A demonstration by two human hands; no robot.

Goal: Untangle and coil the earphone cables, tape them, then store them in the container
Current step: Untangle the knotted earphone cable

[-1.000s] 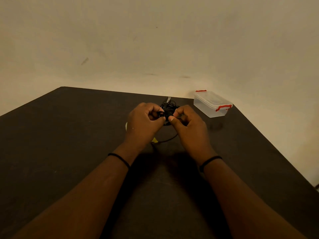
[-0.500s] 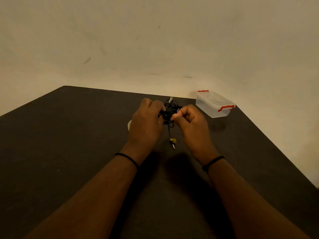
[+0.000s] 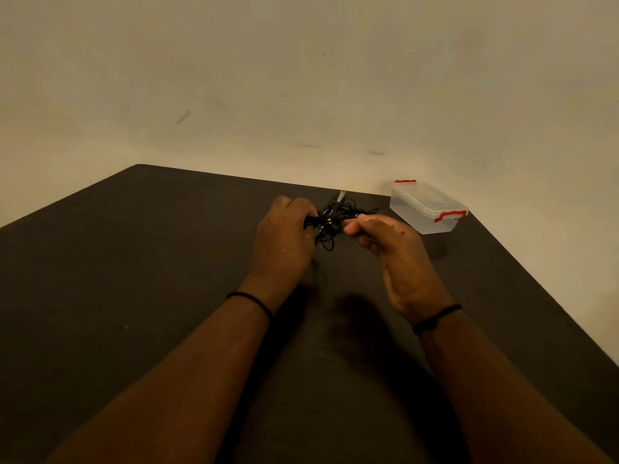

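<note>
step: I'm untangling, nothing coiled yet
cables: tangled black earphone cables (image 3: 330, 220), mid-table, 9 o'clock of lidded clear plastic container with red latches (image 3: 427, 209)
left hand (image 3: 284, 241): clamped on knot
right hand (image 3: 390, 249): pinching one strand
tip: I'd draw strand toward 3 o'clock slowly, not yank

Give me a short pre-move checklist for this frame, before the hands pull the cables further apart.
1. Left hand grips the tangled earphone cables: ok.
2. Right hand pinches a strand of the bundle: ok.
3. Cables untangled: not ok, they sit as a knotted clump between the hands.
4. Container within view on the dark table, to the right of the hands: ok.
5. Container open to receive the coils: not ok, its lid is on and the red clips look shut.
6. Tape at hand: cannot tell, none shows plainly; a small pale object lies behind the cables, unidentifiable.
</note>
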